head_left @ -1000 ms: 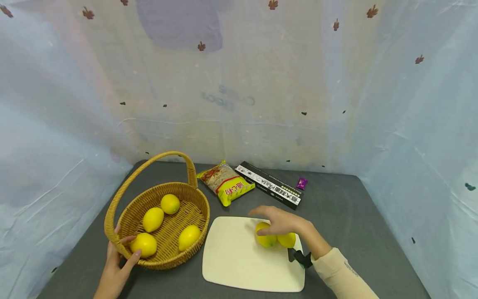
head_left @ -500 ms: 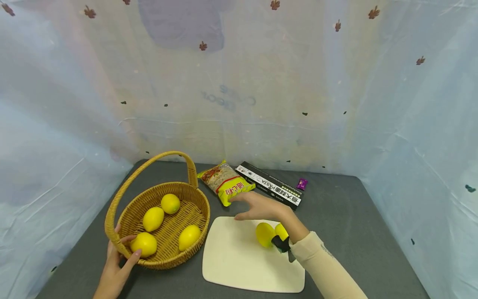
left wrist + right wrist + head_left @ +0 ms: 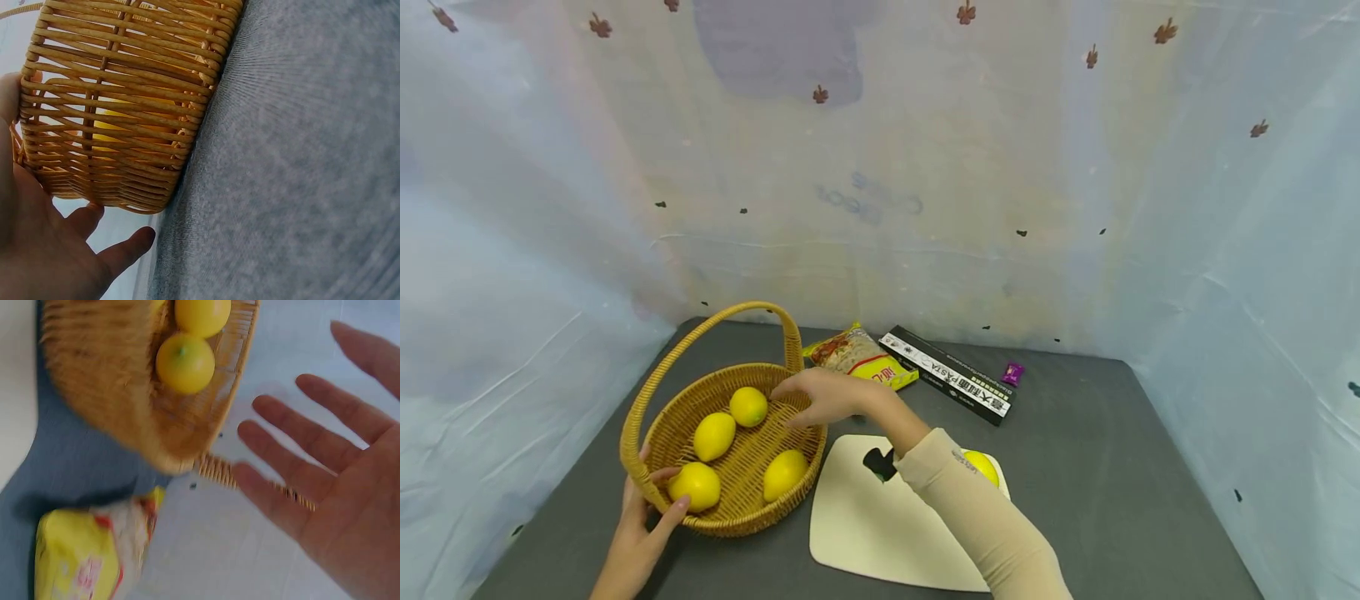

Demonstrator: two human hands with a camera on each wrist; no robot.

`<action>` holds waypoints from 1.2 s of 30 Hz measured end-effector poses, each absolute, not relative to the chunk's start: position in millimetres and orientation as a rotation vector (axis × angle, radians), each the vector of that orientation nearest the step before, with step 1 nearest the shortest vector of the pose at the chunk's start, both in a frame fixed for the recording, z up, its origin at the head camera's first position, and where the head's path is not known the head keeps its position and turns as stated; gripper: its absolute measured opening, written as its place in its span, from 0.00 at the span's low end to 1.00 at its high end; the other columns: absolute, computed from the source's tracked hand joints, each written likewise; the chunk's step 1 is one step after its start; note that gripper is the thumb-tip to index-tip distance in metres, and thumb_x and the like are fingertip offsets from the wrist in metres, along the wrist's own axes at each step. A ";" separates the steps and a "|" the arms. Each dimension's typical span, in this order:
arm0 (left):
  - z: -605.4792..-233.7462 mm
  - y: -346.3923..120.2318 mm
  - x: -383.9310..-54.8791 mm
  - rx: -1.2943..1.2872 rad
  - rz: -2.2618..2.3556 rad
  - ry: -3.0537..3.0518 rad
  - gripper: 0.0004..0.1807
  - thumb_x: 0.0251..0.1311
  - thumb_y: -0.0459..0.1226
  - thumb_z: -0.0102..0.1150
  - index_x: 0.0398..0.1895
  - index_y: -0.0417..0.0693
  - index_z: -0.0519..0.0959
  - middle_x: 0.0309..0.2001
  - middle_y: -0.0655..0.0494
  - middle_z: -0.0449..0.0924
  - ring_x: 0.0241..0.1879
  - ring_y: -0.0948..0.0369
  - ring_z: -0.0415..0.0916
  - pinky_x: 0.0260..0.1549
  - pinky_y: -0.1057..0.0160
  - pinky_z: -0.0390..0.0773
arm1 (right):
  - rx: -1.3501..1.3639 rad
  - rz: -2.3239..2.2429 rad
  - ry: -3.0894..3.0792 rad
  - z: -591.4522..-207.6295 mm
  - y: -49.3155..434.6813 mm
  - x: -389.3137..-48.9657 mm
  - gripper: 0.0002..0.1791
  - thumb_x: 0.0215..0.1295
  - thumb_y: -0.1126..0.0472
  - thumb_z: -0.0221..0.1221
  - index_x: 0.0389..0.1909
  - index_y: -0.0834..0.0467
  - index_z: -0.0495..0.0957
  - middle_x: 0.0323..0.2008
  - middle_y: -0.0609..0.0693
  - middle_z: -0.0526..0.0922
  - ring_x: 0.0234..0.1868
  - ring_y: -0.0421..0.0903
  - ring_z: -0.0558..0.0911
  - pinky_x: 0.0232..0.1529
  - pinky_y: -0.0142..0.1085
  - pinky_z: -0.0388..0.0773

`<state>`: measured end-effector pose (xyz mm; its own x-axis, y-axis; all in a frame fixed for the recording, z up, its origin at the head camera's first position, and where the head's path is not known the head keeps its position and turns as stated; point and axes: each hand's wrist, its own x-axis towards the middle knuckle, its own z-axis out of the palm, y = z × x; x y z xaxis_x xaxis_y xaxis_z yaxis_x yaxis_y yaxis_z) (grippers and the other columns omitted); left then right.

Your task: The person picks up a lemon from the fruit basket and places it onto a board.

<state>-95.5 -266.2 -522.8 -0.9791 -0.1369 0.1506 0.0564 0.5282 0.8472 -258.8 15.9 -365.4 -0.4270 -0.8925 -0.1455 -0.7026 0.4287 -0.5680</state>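
A round wicker basket (image 3: 745, 527) with a tall arched handle stands on the left of the table, with several lemons (image 3: 714, 437) inside. At its near left side, my left hand (image 3: 638, 533) grips the rim beside the handle's base; in the left wrist view some fingers lie against the woven wall. My right hand (image 3: 827, 395), fingers spread and holding nothing, hovers over the basket's right rim. Under my right forearm lies a cream cutting board (image 3: 865, 533). One lemon (image 3: 981, 468) shows on it behind the sleeve; the arm hides part of the board.
Behind the board lie a yellow bag of pasta (image 3: 880, 367), partly covered by my right hand, and a long black pasta box (image 3: 951, 375). A small purple packet (image 3: 1012, 373) sits right of the box. A plastic sheet encloses the table's back and sides.
My right hand has moved left from above the lemons on the board to the basket's right rim. My left hand keeps its place on the basket. The view has shifted slightly.
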 end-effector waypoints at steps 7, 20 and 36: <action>-523.0 -267.7 -95.0 0.081 -1.447 -2.560 0.28 0.74 0.40 0.53 0.71 0.36 0.61 0.79 0.58 0.20 0.68 0.35 0.46 0.40 0.76 0.61 | -1.276 -0.580 2.248 -369.9 -27.0 -261.6 0.26 0.74 0.58 0.58 0.70 0.60 0.69 0.68 0.52 0.71 0.67 0.46 0.71 0.60 0.29 0.68; -520.2 -269.1 -89.9 0.093 -1.404 -2.566 0.29 0.75 0.41 0.52 0.73 0.37 0.59 0.78 0.63 0.20 0.64 0.40 0.50 0.40 0.75 0.62 | -1.199 -0.655 2.310 -381.0 -64.2 -272.9 0.26 0.75 0.57 0.57 0.71 0.57 0.69 0.69 0.50 0.70 0.70 0.43 0.67 0.61 0.29 0.67; -522.9 -265.5 -95.3 0.058 -1.437 -2.550 0.27 0.75 0.38 0.53 0.71 0.38 0.61 0.79 0.59 0.21 0.67 0.39 0.48 0.42 0.74 0.62 | -0.984 -0.567 2.394 -403.5 -83.8 -275.9 0.29 0.74 0.58 0.56 0.74 0.57 0.64 0.72 0.50 0.67 0.70 0.43 0.68 0.61 0.32 0.69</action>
